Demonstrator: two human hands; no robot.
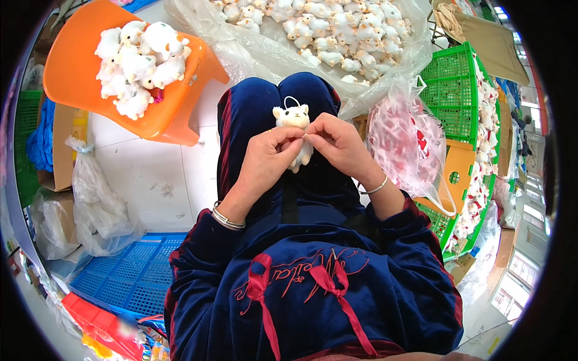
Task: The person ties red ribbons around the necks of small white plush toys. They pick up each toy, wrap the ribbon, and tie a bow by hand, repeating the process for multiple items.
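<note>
A small white plush sheep (294,116) with a cream muzzle and a white hanging loop on its head faces up over my lap. My left hand (269,155) is closed at the toy's neck and side, thumb and forefinger pinched together. From the other side my right hand (342,144) pinches at the same neck, its fingertips almost touching the left ones. Whatever lies between the right fingertips is too small to make out. The sheep's lower body and feet show below the fingers.
An orange stool (66,72) at the left bears a pile of plush sheep (135,63). Ahead, many more lie on clear plastic sheeting (253,57). To the right are a filled plastic bag (400,135) and green crates (448,75); a blue crate (129,271) stands lower left.
</note>
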